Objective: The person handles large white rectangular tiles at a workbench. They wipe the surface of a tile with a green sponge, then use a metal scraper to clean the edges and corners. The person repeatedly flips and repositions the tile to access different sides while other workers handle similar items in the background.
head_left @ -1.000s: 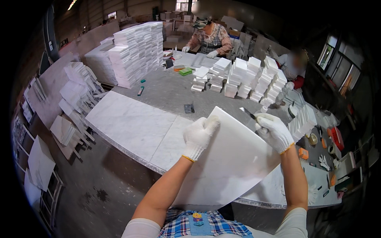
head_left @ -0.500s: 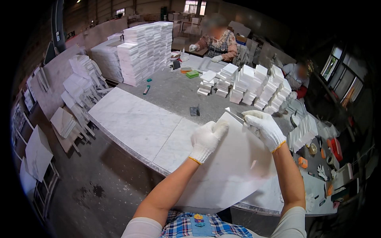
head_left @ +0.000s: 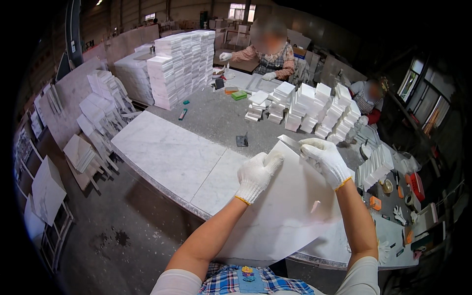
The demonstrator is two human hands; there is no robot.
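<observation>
A large white marble slab (head_left: 275, 221) stands tilted up in front of me, its lower edge by my apron. My left hand (head_left: 258, 177), in a white knit glove, is closed on the slab's upper left edge, thumb along its face. My right hand (head_left: 327, 160), gloved too, has its fingers bent around a thin, flat, pale piece (head_left: 289, 141) at the slab's top corner. What kind of piece it is does not show clearly. Beneath lie two white marble slabs (head_left: 167, 147) side by side on the grey table (head_left: 216, 120).
Tall stacks of white tiles (head_left: 182, 69) stand at the back left, shorter stacks (head_left: 309, 105) at the back right. Beyond the table a co-worker (head_left: 273, 61) works; another person (head_left: 368, 96) is at the far right. Loose tools and an orange box (head_left: 375, 203) lie at right.
The pale piece at the slab's top corner has turned, showing more of its flat face. Both my hands stay nearly in place. The co-worker's hand has moved left.
</observation>
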